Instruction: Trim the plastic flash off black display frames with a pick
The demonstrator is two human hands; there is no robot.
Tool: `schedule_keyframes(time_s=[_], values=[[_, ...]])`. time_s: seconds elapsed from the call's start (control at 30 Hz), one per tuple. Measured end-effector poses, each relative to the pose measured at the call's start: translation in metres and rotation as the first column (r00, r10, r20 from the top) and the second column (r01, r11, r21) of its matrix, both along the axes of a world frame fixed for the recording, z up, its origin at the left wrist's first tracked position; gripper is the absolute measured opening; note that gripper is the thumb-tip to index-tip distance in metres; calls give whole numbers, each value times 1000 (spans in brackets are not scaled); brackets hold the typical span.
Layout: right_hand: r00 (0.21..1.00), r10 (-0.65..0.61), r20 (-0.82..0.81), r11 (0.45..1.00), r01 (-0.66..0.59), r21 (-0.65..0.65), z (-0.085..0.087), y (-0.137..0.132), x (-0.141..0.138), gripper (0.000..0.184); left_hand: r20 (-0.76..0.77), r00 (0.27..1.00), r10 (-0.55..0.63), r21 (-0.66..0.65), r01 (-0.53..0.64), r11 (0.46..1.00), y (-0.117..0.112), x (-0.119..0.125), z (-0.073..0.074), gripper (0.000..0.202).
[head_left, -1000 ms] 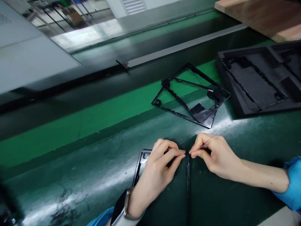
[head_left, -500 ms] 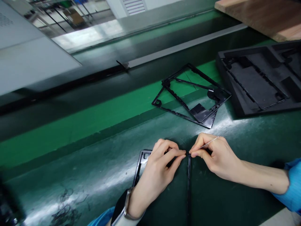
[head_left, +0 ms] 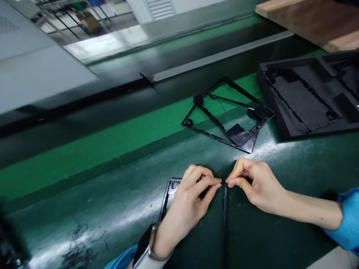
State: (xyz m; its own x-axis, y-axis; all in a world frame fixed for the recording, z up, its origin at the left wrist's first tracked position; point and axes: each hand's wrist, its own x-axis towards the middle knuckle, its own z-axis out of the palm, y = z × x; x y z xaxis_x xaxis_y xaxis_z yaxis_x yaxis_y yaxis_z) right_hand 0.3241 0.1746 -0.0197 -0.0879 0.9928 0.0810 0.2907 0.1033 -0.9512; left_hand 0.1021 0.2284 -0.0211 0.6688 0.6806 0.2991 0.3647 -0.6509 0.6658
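A thin black rectangular frame (head_left: 225, 216) lies on the green mat in front of me. My left hand (head_left: 192, 196) reaches across its top edge, thumb and fingers closed on the frame near its upper right corner. At that same corner, the fingertips of my right hand (head_left: 252, 183) are pinched together, almost meeting the left fingertips. A slim metal tool (head_left: 250, 167), like a pick or tweezers, sticks out between the right thumb and fingers; its tip is hidden by them. The left hand covers much of the frame's top side.
Two similar black frames (head_left: 213, 118) lie overlapped beyond my hands. To the right sits a black foam tray (head_left: 283, 129) holding more frames, with a wooden board (head_left: 305, 22) behind it. Thin black scraps (head_left: 80, 246) are heaped at lower left on the green mat (head_left: 126, 179).
Both hands stay at the frame's corner with almost no movement. The metal tool in the right hand has turned slightly. The view has shifted a little.
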Motion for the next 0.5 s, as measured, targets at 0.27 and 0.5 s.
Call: schedule_keyframes(time_s=[0.27,0.5], values=[[999,5,52,1000,-6,16,2,0,1,21,-3,1000,6,7,-6,1000,0,0,-2,16],[998,23,64,1000,-24,17,2,1,1,21,-4,1000,2,9,-2,1000,0,0,-1,15]])
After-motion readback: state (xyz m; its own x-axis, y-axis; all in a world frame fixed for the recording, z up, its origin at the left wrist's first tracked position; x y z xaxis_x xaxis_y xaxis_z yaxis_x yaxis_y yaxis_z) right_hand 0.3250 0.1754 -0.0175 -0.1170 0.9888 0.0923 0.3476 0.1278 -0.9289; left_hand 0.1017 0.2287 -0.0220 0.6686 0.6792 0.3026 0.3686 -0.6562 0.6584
